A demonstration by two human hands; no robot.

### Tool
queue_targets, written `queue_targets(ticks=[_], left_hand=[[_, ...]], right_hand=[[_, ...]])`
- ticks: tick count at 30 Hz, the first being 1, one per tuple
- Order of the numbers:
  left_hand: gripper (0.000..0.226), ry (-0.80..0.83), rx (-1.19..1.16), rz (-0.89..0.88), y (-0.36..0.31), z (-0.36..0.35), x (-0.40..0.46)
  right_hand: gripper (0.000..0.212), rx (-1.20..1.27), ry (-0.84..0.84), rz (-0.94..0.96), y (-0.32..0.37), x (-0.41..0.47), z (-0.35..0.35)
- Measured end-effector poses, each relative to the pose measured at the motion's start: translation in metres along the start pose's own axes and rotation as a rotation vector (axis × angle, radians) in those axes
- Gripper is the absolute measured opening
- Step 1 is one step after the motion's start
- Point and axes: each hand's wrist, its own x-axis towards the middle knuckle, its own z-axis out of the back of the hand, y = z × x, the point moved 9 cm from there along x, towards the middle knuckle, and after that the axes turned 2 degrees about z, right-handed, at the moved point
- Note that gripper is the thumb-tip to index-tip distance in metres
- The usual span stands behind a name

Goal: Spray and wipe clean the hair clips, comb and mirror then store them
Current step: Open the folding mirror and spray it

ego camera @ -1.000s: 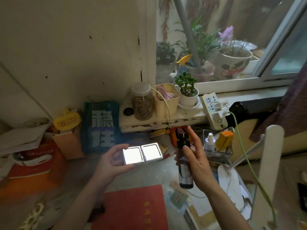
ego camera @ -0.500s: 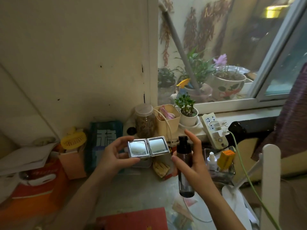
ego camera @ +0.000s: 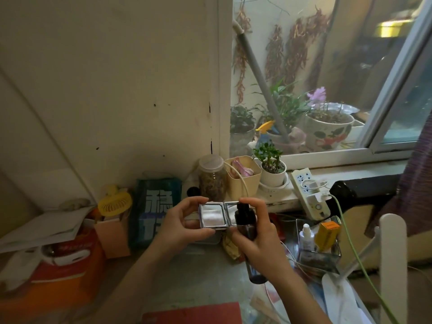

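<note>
My left hand [ego camera: 180, 226] holds an open, silver, two-panel folding mirror [ego camera: 212, 216] by its left edge, with the glass facing me. My right hand [ego camera: 259, 242] grips a dark spray bottle [ego camera: 247, 232] upright, and its index finger rests on the black nozzle. The bottle's head covers the right panel of the mirror. A pink hair clip [ego camera: 242, 169] lies in the beige tub [ego camera: 243, 183] on the sill. No comb shows.
The sill carries a glass jar [ego camera: 212, 178], a small potted plant [ego camera: 272, 169] and a power strip [ego camera: 308, 190]. To the left are a blue bag [ego camera: 155, 209], a yellow fan [ego camera: 114, 202] and orange boxes [ego camera: 65, 272]. On the right stands a clear tray with a dropper bottle [ego camera: 307, 235]. A red booklet [ego camera: 194, 313] lies near me.
Both hands rose and came together. The spray bottle moved left until it stood in front of the mirror's right panel. The view tilted upward.
</note>
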Motion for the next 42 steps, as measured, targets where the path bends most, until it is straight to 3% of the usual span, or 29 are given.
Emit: queue_targets(ticks=[18, 33, 42], left_hand=[[0.059, -0.03, -0.012, -0.011, -0.002, 0.009, -0.009], [0.059, -0.056, -0.039, -0.007, 0.001, 0.012, -0.017], [0.06, -0.075, -0.022, 0.024, 0.017, 0.013, -0.027]], right_hand=[[0.06, -0.009, -0.123, -0.046, -0.021, -0.015, 0.036], [0.058, 0.042, -0.115, -0.112, -0.035, -0.022, 0.042], [0.101, 0.173, -0.069, -0.332, -0.073, -0.036, 0.04]])
